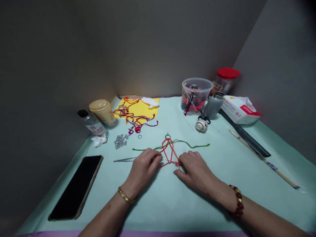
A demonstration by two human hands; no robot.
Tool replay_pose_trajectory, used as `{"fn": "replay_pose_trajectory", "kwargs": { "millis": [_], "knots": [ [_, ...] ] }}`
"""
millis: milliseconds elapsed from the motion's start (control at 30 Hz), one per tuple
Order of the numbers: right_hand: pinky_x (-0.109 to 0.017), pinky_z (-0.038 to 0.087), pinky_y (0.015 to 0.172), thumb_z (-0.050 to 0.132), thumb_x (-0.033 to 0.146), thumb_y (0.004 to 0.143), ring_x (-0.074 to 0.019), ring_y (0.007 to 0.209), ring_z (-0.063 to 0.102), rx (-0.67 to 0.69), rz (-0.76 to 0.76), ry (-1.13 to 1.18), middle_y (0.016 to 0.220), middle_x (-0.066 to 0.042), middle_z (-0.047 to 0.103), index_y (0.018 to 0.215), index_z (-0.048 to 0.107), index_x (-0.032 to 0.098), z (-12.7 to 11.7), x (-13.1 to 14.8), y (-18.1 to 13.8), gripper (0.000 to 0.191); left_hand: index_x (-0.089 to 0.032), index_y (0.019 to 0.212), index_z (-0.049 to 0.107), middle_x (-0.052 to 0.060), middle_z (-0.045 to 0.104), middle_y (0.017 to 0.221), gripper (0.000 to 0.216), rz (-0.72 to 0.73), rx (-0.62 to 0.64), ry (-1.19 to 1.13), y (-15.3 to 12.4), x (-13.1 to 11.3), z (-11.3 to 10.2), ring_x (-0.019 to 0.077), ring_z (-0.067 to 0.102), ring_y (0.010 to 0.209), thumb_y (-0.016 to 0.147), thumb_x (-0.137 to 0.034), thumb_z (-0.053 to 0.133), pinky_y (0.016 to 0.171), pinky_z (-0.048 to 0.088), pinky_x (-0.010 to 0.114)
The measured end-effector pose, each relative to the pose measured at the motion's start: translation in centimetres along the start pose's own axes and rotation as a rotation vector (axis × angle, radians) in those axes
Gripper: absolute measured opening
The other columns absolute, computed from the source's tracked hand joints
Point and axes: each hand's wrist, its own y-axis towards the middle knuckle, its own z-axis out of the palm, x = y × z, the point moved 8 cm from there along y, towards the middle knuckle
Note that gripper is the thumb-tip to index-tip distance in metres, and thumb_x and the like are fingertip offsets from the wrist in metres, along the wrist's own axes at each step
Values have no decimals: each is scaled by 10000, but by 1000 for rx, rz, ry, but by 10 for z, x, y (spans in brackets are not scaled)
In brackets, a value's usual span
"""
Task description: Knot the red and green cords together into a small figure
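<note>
A red cord (171, 152) lies in loops on the table in front of me, fastened at the top to a small ring (168, 136). Near its lower end, a tiny bead (169, 161) sits where strands meet. Across the upper loops runs a green cord (192, 145). My left hand (146, 166) is closed, thumb and fingers at red strands on the left. Curled around strands on the other side is my right hand (194, 169), thumb and index finger at the cord. Metal tweezers (124, 160) rest beside my left hand, partly hidden behind it.
At the left are a phone (76, 187), a bottle (92, 123), a yellow-lidded cup (103, 112) and metal rings (120, 141). Knotted cords lie on yellow paper (150, 113). A clear tub (197, 95), grey flask (214, 106), tissue pack (240, 109) and wooden sticks (261, 158) stand or lie rightward.
</note>
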Motion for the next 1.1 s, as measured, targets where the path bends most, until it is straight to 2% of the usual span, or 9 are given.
{"fn": "replay_pose_trajectory", "kwargs": {
  "millis": [100,300,500,600,700,800,867,1000,1100],
  "knots": [
    [-325,302,733,586,231,849,-188,737,491,21,-35,-3,725,-15,603,741,543,192,3,-4,-1,122,-201,922,618,44,623,930,162,-16,-61,105,4,10,-14,193,552,897,954,-278,479,822,435,339],
    [-318,305,722,501,162,886,-178,711,483,16,-87,-14,716,-29,603,717,536,189,-2,-17,0,174,-212,960,612,44,601,978,123,-33,-52,254,7,13,-22,213,523,937,926,-290,524,847,422,363],
    [-330,311,711,494,172,878,-185,699,478,-8,-94,2,698,-29,588,718,526,198,-5,-30,1,165,-205,884,618,43,603,909,133,-82,51,406,3,15,-15,220,531,878,912,-309,539,770,391,345],
    [-328,309,697,492,160,865,-180,681,471,-31,-93,25,685,-25,579,706,514,203,-6,-33,1,167,-195,813,612,43,605,857,170,-80,64,445,4,13,-11,209,537,835,918,-277,509,742,370,334],
    [-324,310,695,492,145,850,-175,670,462,-28,-84,44,675,-20,570,698,502,203,-7,-34,0,163,-186,761,592,41,612,814,184,-72,89,438,5,5,-6,195,546,796,909,-235,495,723,357,320],
    [-317,306,688,493,138,838,-167,660,463,-3,-50,80,657,-14,557,678,485,200,-7,-33,-2,172,-190,749,570,24,616,753,184,-135,150,377,4,0,2,173,548,703,907,-225,484,660,351,297],
    [-314,303,689,492,135,835,-163,657,465,12,-30,100,646,-10,548,670,479,198,-7,-32,-4,177,-195,787,575,27,621,776,149,-151,122,381,0,-6,3,179,554,715,904,-231,489,658,356,298],
    [-318,303,716,491,131,836,-171,693,473,19,-18,109,660,-8,553,689,491,195,-5,-27,-8,160,-194,873,600,69,604,928,128,-53,-39,453,-8,-26,1,227,543,894,910,-275,507,774,377,343],
    [-314,304,722,492,133,840,-170,697,469,1,-15,128,666,-7,553,696,496,194,-4,-23,-8,156,-197,869,591,55,596,902,157,-45,-24,422,-12,-28,7,221,537,875,928,-313,503,766,381,342]
  ]
}}
